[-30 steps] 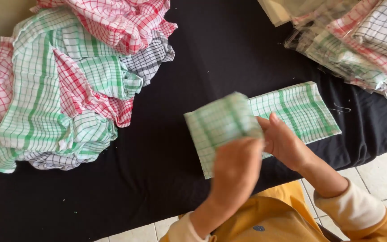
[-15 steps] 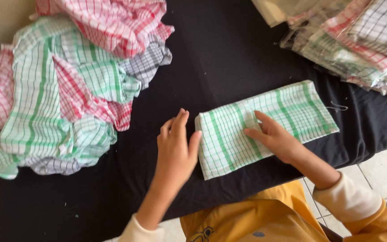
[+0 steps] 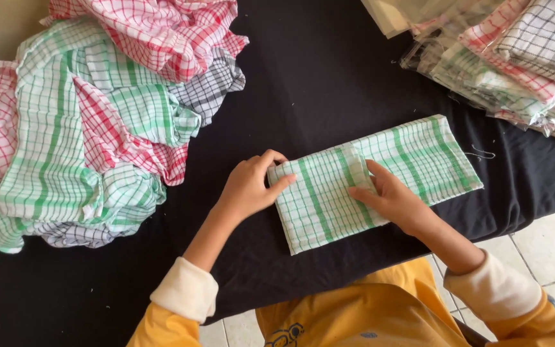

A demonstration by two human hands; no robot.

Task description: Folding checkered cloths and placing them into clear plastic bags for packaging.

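A green-and-white checked cloth (image 3: 419,160) lies folded into a long strip on the black table (image 3: 329,71). My left hand (image 3: 252,186) grips its left end, fingers curled over the edge. My right hand (image 3: 390,199) presses flat on the middle of the cloth, where a small pleat of fabric bunches up by my fingers. Both sleeves are yellow with cream cuffs.
A loose heap of red, green and grey checked cloths (image 3: 97,115) fills the left of the table. At the top right lies a stack of folded cloths in clear plastic bags (image 3: 515,58). The table's front edge runs just before me, above a tiled floor (image 3: 547,244).
The cloth's left part was lifted and folded in my hands; it now lies flat on the table. My left hand moved from beside the cloth onto its left end.
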